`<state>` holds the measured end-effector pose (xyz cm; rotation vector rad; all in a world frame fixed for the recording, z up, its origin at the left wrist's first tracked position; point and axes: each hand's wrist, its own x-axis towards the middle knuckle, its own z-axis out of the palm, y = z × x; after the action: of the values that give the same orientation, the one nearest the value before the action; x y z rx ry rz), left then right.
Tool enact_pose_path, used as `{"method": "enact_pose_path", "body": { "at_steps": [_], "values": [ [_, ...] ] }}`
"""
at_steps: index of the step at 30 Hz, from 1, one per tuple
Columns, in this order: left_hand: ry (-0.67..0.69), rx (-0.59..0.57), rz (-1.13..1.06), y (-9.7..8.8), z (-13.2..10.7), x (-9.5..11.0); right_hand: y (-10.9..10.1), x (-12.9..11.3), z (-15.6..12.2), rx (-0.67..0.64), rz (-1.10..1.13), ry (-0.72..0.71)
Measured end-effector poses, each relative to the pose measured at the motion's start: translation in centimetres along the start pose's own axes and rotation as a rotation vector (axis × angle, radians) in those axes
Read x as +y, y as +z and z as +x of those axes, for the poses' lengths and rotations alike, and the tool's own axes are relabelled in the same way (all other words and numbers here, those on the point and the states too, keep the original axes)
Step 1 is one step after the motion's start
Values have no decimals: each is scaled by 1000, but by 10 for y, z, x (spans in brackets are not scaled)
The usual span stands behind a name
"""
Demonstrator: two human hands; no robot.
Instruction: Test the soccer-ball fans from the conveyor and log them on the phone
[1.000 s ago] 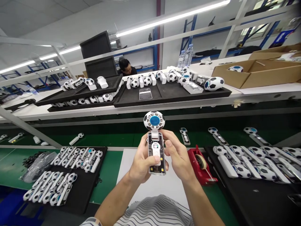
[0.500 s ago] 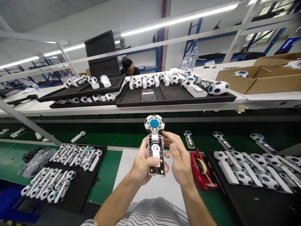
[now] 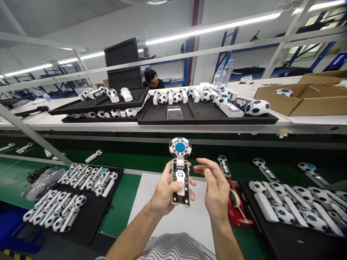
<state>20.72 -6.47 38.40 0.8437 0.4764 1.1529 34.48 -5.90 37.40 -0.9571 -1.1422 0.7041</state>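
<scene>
Gripped upright in my left hand [image 3: 165,191] is a football-patterned gadget [image 3: 180,147]. It has a round black-and-white head with a blue disc, and below that a clear body showing a dark circuit board [image 3: 186,196] with small yellow parts. My left thumb presses on the white piece in the middle of the board, and the fingers wrap behind the body. My right hand [image 3: 216,186] hovers just to the right, apart from the gadget, fingers bent and spread with nothing in them. White paper [image 3: 189,222] lies on the bench beneath both hands.
A red tape dispenser [image 3: 237,207] stands right of my right hand. Black trays [image 3: 94,213] with rows of similar gadgets lie left and right. More gadgets sit on the green belt [image 3: 130,159] and on the shelf trays [image 3: 162,119]. A person [image 3: 154,79] is beyond the shelf.
My right hand has drawn away to the right from the gadget. The left hand keeps its hold, and the whole view has shifted slightly.
</scene>
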Motion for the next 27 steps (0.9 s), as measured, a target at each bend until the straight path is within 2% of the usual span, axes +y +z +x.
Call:
{"method": "enact_pose_path", "body": {
  "at_steps": [2, 8, 15, 20, 23, 26, 27],
  "values": [
    [-1, -27, -10, -2, 0, -2, -1, 2, 1, -2, -3, 9],
    [50, -2, -15, -1, 3, 0, -2, 9, 1, -44, -17, 47],
    [43, 105, 40, -10, 6, -11, -3, 17, 1, -64, -53, 123],
    [122, 162, 76, -17, 5, -13, 2, 17, 1, -79, -47, 201],
    [232, 331, 227, -21, 9, 2, 5, 22, 0, -108, -46, 232],
    [153, 361, 204, -30, 11, 37, 6, 32, -1, -143, -70, 257],
    [169, 370, 220, -35, 10, 53, 6, 36, -1, -168, -83, 264]
  ]
}}
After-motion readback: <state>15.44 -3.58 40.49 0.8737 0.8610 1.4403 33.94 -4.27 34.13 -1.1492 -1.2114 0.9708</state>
